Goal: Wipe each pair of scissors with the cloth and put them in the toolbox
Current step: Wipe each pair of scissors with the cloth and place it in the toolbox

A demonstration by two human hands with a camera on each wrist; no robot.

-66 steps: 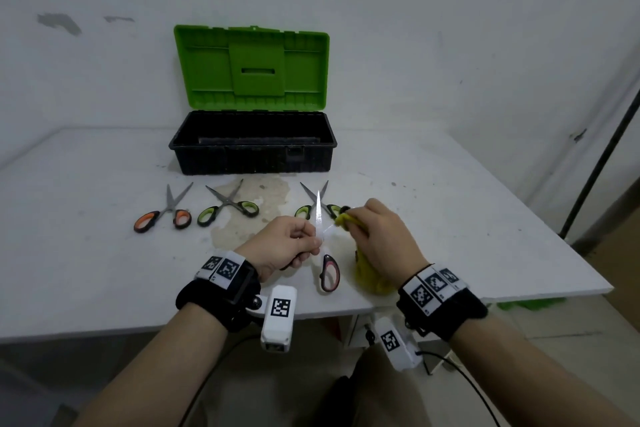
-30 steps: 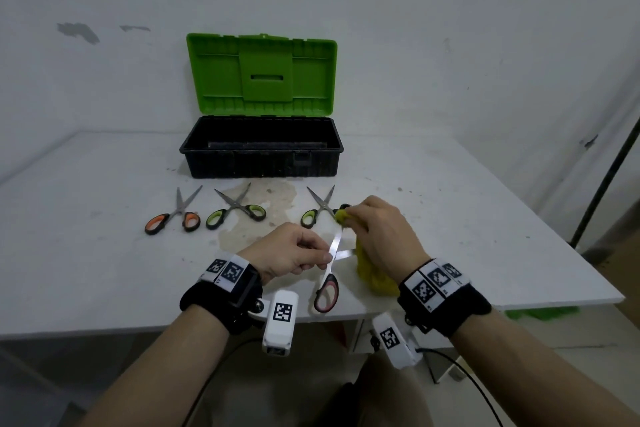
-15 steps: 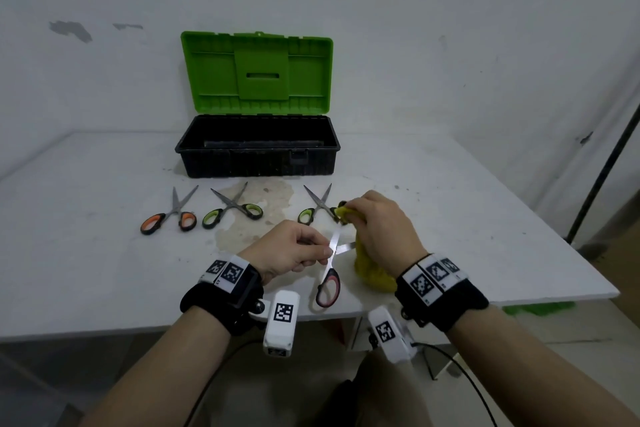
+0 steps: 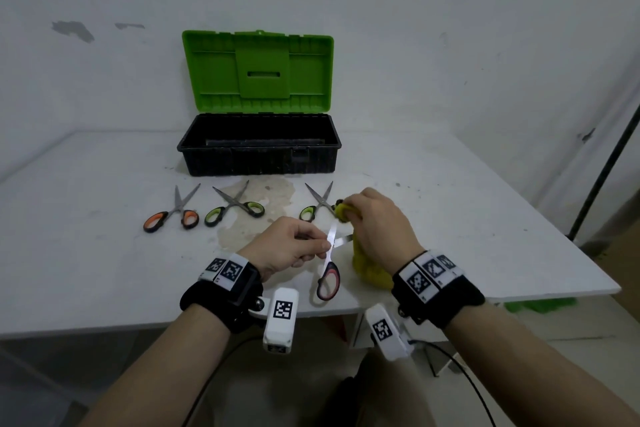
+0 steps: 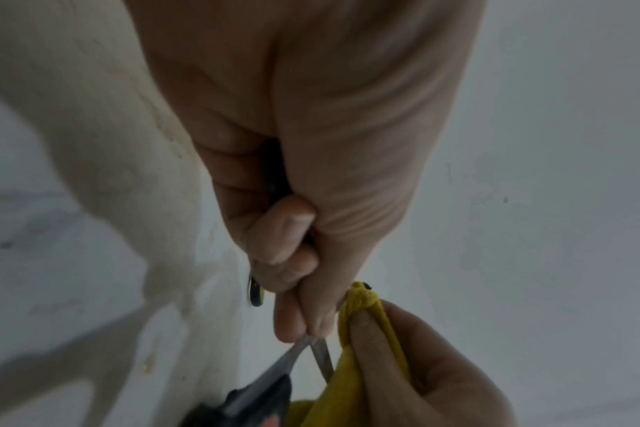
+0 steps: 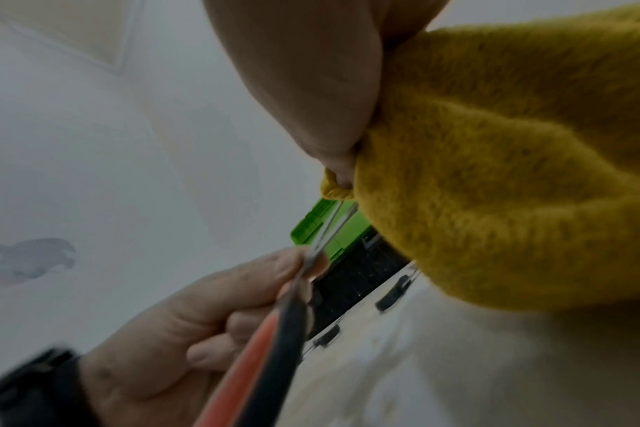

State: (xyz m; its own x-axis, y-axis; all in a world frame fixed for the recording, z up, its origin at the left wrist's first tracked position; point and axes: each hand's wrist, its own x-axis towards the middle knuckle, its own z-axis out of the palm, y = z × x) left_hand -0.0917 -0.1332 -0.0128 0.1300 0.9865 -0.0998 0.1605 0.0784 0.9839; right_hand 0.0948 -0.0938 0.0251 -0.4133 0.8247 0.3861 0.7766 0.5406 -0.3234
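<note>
Table (image 4: pixel 104 270) — only head view shows three scissors (image 4: pixel 235 206) lying there.

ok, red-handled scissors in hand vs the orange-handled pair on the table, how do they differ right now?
The red-handled scissors are held up off the table by the left hand; the orange-handled scissors lie flat, untouched. One blade of the red pair is wrapped in the yellow cloth that the right hand grips; the orange pair's blades are bare. Both have their blades spread open.

3 scissors (image 4: pixel 234 208) in row on table (image 4: pixel 86 253), toolbox (image 4: pixel 259 156) behind.
</note>
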